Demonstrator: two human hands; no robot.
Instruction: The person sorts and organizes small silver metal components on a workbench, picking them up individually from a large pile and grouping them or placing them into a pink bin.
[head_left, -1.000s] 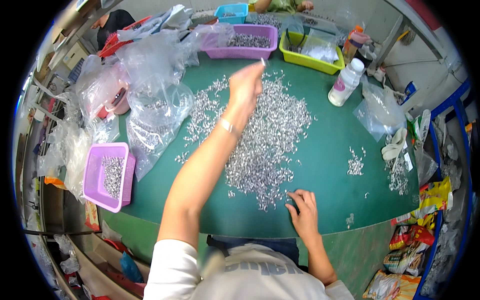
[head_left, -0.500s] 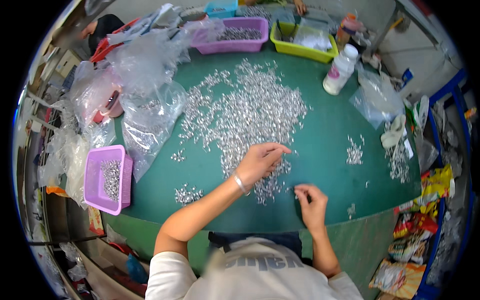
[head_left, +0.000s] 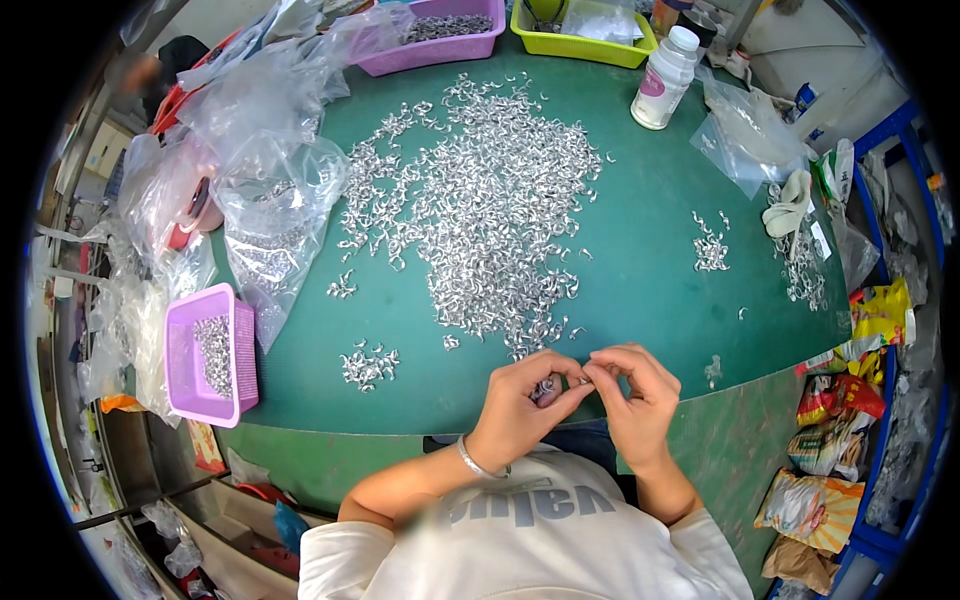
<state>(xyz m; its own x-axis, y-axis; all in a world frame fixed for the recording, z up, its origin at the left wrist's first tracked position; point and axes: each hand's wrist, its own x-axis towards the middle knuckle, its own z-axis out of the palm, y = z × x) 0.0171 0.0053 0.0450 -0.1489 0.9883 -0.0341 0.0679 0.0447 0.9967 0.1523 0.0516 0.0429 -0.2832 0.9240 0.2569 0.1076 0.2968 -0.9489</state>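
My left hand (head_left: 512, 408), with a silver bracelet (head_left: 478, 460) at the wrist, is curled around several small shiny curved metal pieces (head_left: 546, 390). Its thumb and forefinger meet the fingertips of my right hand (head_left: 640, 402) at the table's near edge. Between the touching fingertips is a tiny piece, mostly hidden; its exact shape cannot be made out. Just beyond my hands spreads a large heap of the same silvery curved metal pieces (head_left: 500, 220) on the green table (head_left: 640, 270).
Small clusters of pieces lie at left (head_left: 370, 366) and right (head_left: 711, 250). A purple basket (head_left: 246, 350) with pieces stands at the left near plastic bags (head_left: 270, 230). Along the far side are another purple tub (head_left: 440, 52), a yellow-green tub (head_left: 580, 46) and a white bottle (head_left: 664, 80).
My left hand has drawn back from the heap towards my body. My right hand has moved up to meet it, and the fingertips of both now touch. The view has shifted slightly.
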